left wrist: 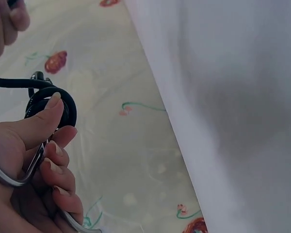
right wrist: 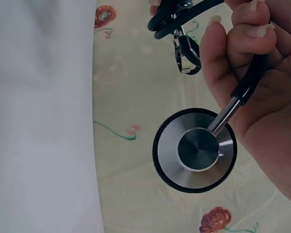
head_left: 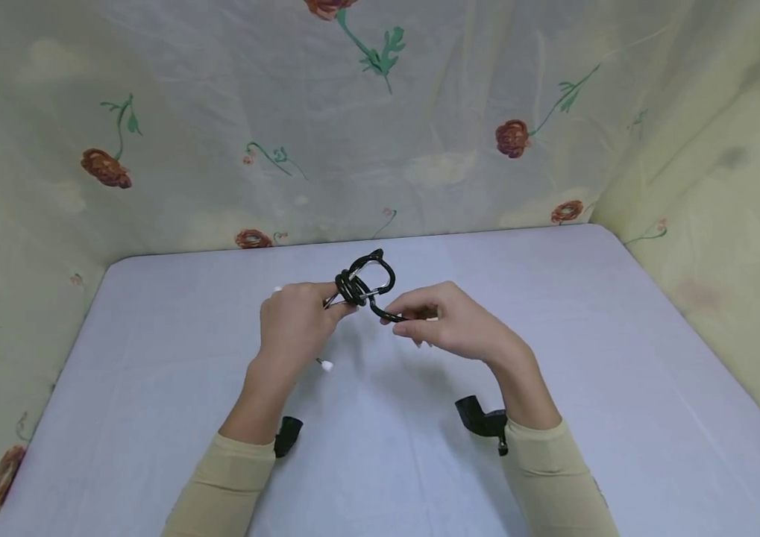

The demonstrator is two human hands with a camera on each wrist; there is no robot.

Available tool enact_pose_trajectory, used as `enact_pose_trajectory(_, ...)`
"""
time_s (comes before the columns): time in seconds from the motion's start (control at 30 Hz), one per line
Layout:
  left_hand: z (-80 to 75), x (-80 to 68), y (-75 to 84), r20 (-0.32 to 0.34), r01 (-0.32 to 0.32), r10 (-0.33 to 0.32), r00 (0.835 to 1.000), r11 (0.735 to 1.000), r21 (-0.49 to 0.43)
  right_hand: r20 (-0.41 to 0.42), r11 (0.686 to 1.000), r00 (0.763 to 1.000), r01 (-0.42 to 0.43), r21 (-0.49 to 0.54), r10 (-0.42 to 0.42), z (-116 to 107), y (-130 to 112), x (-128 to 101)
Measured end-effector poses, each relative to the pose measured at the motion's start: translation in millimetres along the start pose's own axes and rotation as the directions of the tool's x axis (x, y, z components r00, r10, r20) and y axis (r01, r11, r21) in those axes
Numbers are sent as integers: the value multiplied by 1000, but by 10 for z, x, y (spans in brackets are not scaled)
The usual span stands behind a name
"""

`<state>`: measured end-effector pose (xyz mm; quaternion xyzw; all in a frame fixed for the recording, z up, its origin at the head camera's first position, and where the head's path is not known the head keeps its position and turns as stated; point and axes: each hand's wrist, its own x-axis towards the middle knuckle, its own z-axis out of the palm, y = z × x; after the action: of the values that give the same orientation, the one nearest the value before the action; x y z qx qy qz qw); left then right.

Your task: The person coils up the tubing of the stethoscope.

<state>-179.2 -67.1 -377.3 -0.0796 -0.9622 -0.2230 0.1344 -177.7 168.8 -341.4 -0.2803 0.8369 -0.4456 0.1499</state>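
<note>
A stethoscope with black tubing is held above the table between both hands. Its tubing is wound in several turns, with a loop standing out at the far side. My left hand grips the metal ear tubes, its thumb pressing on the coil. A white ear tip shows below that hand. My right hand holds the tubing's free end in curled fingers. From there the round metal chest piece hangs beside the palm in the right wrist view; in the head view the right hand hides it.
The table has a white cover and rounded far corners. A pale curtain with printed flowers hangs behind it and at the sides. Black wrist-worn devices show at the left wrist and the right wrist.
</note>
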Motion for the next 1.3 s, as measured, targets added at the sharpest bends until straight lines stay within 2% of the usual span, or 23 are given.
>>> enact_pose_trajectory(0.17,23,-36,77,35,-3,3,999,1000,1,-7,1000,1000,-23,16,23,-18,-11,-19)
enact_pose_trajectory(0.37,-3,-42,86,18,16,-16,1000,1000,9,49,999,998,-48,-8,48,-14,-34,-17)
enact_pose_trajectory(0.5,-1,-33,58,16,-3,3,1000,1000,-4,-6,1000,1000,-6,1,6,-18,-36,-9)
enact_pose_trajectory(0.6,5,-22,51,53,-60,59,997,998,11,-60,1000,998,16,-2,-16,-36,-33,-14)
enact_pose_trajectory(0.7,24,-16,52,131,-140,137,982,990,14,-122,1000,992,23,-16,-24,-54,-31,-19)
enact_pose_trajectory(0.77,39,-15,59,189,-197,194,963,980,-4,-167,999,985,29,-23,-33,-65,-23,-21)
enact_pose_trajectory(0.87,61,-23,90,239,-267,272,932,962,-54,-234,999,971,42,-28,-47,-86,-6,-24)
enact_pose_trajectory(1.0,70,-36,122,247,-338,349,904,937,-85,-295,999,954,47,-22,-51,-118,23,-27)
enact_pose_trajectory(1.2,60,-54,134,230,-381,392,891,920,-92,-335,998,941,57,12,-50,-141,53,-27)
enact_pose_trajectory(1.3,47,-60,149,231,-394,412,881,911,-123,-352,997,934,71,22,-59,-138,62,-24)
